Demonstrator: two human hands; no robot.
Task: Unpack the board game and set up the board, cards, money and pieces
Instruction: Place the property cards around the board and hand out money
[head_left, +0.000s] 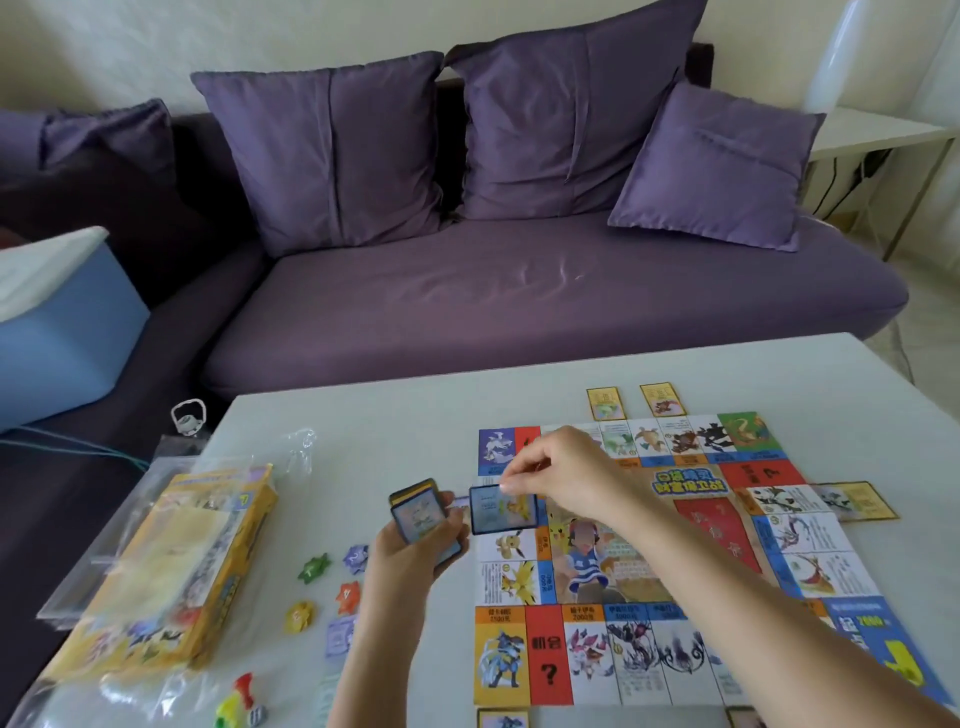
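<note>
Purple sofa (519, 291) w/ three matching cushions (566, 104) is seen behind a pale surface (363, 415). Game board (675, 561) is laid flat on the surface's right half, printed side up. Yellow game box (171, 571) is lain at the left edge, on clear plastic bags (291, 447). Property cards are set just outside the board: two at far edge (605, 402), one at right edge (857, 500). Left hand (410, 551) is held just left of the board, fingers clenched round a card deck (418, 512). Right hand (566, 473) is held over the board's left edge; a single blue-framed card (503, 508) is pinched by thumb and forefinger, above the board. Four star-shaped tokens (314, 567) (green, purple, orange, yellow) are scattered betw. box and left hand. Small coloured pieces (239, 701) are seen at the near-left corner; detail too blurred.
</note>
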